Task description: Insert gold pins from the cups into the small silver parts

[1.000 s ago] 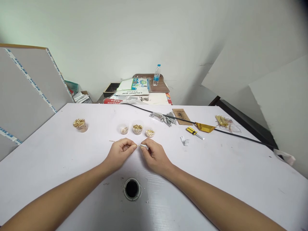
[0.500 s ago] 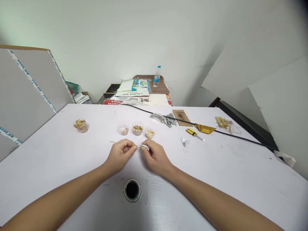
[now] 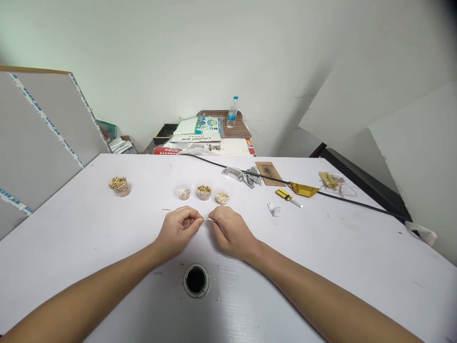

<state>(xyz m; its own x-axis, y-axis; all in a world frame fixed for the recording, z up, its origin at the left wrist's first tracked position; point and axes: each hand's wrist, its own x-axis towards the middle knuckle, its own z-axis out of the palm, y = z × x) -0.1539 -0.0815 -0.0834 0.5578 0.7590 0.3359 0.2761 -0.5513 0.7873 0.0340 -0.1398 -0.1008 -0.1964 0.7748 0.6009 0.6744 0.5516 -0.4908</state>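
Observation:
My left hand [image 3: 178, 231] and my right hand [image 3: 231, 233] meet low over the white table, fingertips almost touching. Between them runs a thin metal pin [image 3: 206, 219], its left end pinched by my left thumb and forefinger. The right fingers close round its other end, which they mostly hide. Just beyond my hands stand small clear cups: a left one [image 3: 184, 194] with few pieces, a middle one [image 3: 204, 193] heaped with brass-coloured pins, and a right one [image 3: 222, 198] with more. A single thin pin [image 3: 166, 209] lies left of my left hand.
Farther left is a fuller cup of brass pins [image 3: 120, 186]. A round dark hole [image 3: 196, 281] opens near me. To the right lie a yellow-black screwdriver [image 3: 289, 197], crumpled paper [image 3: 273, 209], silver packets [image 3: 233, 174], brown card [image 3: 270, 174] and a black cable [image 3: 353, 202].
My right fingers have turned and curled further over the pin. A bit of white that showed at those fingertips is now mostly hidden. My left hand stays nearly still.

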